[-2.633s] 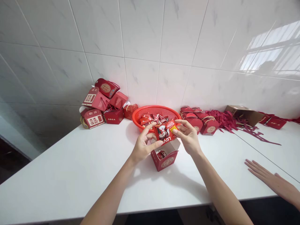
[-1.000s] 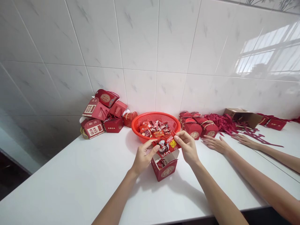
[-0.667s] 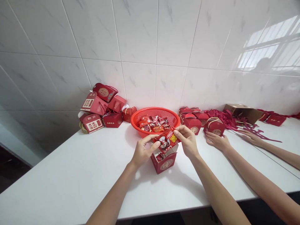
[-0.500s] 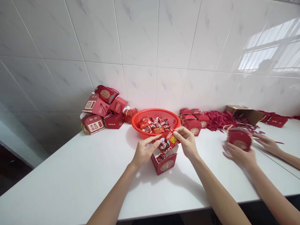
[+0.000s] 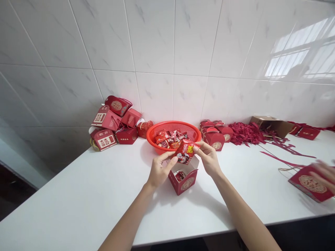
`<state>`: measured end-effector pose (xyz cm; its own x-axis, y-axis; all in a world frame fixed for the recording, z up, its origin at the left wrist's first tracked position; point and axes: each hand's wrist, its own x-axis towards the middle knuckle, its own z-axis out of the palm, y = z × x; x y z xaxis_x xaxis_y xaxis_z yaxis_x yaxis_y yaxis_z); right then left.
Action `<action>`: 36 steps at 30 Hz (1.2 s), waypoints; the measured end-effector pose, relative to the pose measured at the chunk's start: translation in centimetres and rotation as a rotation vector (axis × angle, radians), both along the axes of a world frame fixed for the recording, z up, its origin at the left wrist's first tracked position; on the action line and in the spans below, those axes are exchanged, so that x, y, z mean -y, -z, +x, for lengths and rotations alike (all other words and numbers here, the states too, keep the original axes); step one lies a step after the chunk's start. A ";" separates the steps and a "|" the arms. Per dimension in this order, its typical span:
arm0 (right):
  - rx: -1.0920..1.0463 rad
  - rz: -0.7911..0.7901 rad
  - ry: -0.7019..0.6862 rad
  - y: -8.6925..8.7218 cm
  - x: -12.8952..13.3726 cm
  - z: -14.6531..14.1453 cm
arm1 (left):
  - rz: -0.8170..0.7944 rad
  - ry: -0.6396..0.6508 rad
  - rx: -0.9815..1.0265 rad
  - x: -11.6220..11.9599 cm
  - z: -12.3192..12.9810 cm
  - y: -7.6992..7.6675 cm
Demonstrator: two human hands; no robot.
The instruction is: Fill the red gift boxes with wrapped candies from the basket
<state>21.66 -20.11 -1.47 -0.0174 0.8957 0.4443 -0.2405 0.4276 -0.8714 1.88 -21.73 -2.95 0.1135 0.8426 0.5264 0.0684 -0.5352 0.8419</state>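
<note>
Between my two hands is a red candy packet (image 5: 184, 152) with yellow lettering and a cartoon figure. My left hand (image 5: 161, 169) pinches its lower left corner, and my right hand (image 5: 208, 157) grips its right edge. Just below the packet an open red gift box (image 5: 182, 184) with a round gold emblem stands on the table; some wrapped sweets (image 5: 180, 175) show inside it. Behind the packet sits a red plastic basket (image 5: 154, 143) holding several wrapped sweets (image 5: 170, 138).
Several gift boxes (image 5: 106, 140) are piled at the left by the tiled wall. More red boxes (image 5: 216, 138) stand right of the basket, beside a heap of dark red ribbons (image 5: 244, 133) and a cardboard box (image 5: 281, 128). At far right a co-worker's blurred hand (image 5: 326, 174) touches another gift box (image 5: 306, 182).
The candy packet has tilted more upright and risen slightly between my hands, showing more of the box's inside. The co-worker's gift box has moved right, toward the table's front edge.
</note>
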 end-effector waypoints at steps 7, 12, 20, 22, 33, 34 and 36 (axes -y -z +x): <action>0.034 0.071 0.012 0.1 0.4 -0.2 | 0.097 0.013 -0.103 0.5 0.1 -0.5; 0.232 0.152 -0.003 0.1 1.0 -0.8 | 0.115 -0.052 -0.054 0.4 0.0 -0.4; 0.372 0.157 -0.102 -0.2 0.9 -0.2 | 0.128 -0.155 0.090 0.2 0.2 -0.2; 0.386 0.145 -0.102 -0.3 0.9 -0.1 | 0.100 -0.157 0.118 0.2 0.2 -0.2; 0.089 0.070 0.010 -0.7 0.6 0.5 | 0.087 -0.168 0.059 -0.2 -0.5 -0.5; 0.085 0.062 0.010 -0.7 0.6 0.5 | 0.094 -0.169 0.039 -0.2 -0.5 -0.5; 0.086 0.052 0.010 -0.7 0.6 0.5 | 0.094 -0.154 0.007 -0.3 -0.6 -0.5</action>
